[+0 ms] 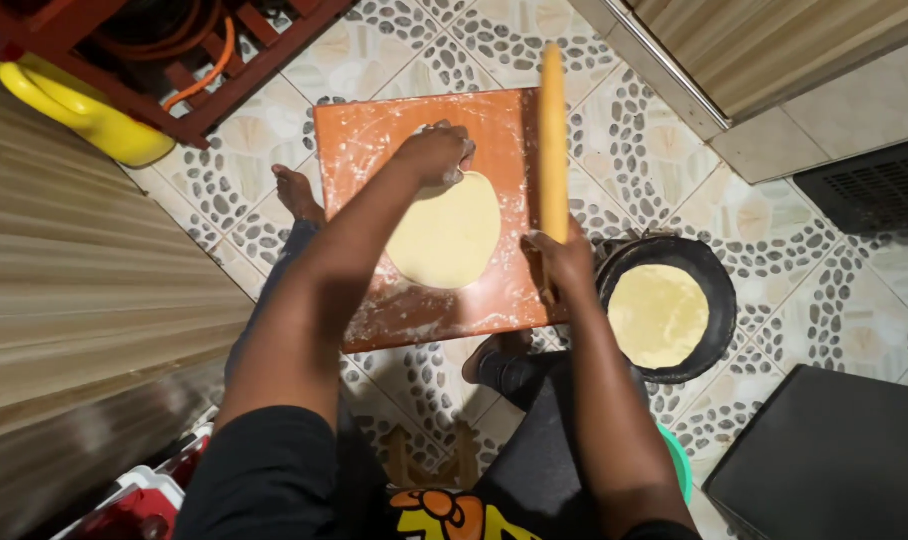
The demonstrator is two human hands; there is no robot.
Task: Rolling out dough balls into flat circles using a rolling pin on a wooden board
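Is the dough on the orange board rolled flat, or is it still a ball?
Rolled flat. The dough lies as a thin, pale round sheet on the orange board; the left hand touches its upper edge.

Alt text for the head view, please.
Seen from above, a person's left hand presses a flat dough round on a floured orange board while the right hand grips a wooden rolling pin. Another round lies in a black pan on the tiled floor.
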